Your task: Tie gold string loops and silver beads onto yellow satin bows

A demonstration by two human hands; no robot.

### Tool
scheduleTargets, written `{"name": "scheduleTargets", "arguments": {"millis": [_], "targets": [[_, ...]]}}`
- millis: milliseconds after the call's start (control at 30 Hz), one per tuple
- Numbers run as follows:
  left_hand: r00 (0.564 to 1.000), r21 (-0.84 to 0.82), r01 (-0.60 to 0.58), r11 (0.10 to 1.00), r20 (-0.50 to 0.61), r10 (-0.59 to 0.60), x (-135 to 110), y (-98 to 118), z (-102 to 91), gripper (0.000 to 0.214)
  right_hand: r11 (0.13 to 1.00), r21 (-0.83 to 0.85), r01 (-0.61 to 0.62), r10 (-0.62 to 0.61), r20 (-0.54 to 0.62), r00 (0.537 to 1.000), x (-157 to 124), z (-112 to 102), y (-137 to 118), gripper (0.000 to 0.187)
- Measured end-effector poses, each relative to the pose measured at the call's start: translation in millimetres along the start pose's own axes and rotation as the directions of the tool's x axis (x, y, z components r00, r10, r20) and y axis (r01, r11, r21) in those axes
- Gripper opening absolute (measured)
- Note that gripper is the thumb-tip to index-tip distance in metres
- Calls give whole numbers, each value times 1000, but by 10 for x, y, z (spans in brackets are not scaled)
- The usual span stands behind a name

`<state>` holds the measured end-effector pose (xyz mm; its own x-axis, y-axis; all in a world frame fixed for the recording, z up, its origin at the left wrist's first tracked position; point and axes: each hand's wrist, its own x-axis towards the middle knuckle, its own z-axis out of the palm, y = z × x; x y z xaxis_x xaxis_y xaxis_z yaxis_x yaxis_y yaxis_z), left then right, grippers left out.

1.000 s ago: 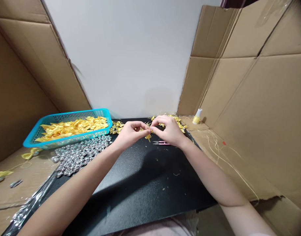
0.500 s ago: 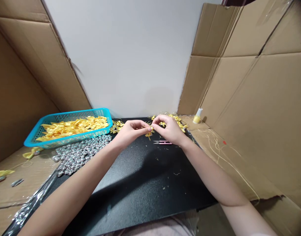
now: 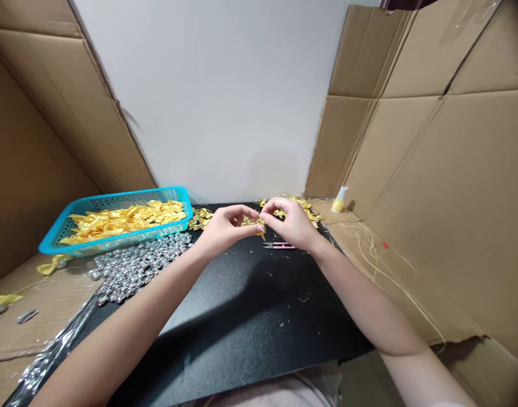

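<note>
Over the far part of the black board, my left hand [image 3: 227, 229] and my right hand [image 3: 290, 223] meet fingertip to fingertip. Between them is a small yellow ribbon bow [image 3: 262, 234], mostly hidden by the fingers, its lower end hanging below. My right thumb and index finger are pinched together at its top. On the left, the thumb lies along the bow with the index finger raised a little off the thumb and the other fingers curled behind. Pink-handled thread snips [image 3: 279, 246] lie just below my right hand.
A turquoise basket [image 3: 51, 243] of yellow bows stands at left, with a heap of silver beads [image 3: 135, 268] before it. Finished-looking yellow bows [image 3: 201, 217] lie along the board's back. A yellow thread spool [image 3: 338, 203] stands at right. Cardboard walls [image 3: 449, 186] rise on both sides.
My left index finger has lifted away from the thumb, widening the gap, and the left thumb has slid slightly right. The bow has shifted a little right and is more hidden.
</note>
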<state>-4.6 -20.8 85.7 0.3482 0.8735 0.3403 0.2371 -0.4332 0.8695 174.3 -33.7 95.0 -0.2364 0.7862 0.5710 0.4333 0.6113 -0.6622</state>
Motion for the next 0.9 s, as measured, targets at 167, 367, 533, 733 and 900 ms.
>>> {"name": "scheduleTargets", "arguments": {"millis": [167, 367, 533, 733, 900], "targets": [[958, 248, -192, 949, -162, 236, -58, 51, 44, 22, 1000, -9, -9, 9, -27, 1000, -5, -5, -9, 10], [893, 249, -309, 918, -255, 370, -89, 48, 74, 14, 999, 35, -34, 35, -41, 999, -9, -11, -31, 11], [912, 236, -348, 907, -141, 386, -59, 52, 11, 13, 984, 138, -111, 117, -34, 993, 4, -19, -41, 12], [947, 266, -319, 910, 50, 317, -27, 48, -49, 19, 943, 222, -247, 241, 56, 969, 13, -22, -62, 12], [988, 305, -111, 946, 138, 72, 7, 7, -45, 25, 921, 206, -331, 306, 143, 941, 15, 37, 59, 7]]}}
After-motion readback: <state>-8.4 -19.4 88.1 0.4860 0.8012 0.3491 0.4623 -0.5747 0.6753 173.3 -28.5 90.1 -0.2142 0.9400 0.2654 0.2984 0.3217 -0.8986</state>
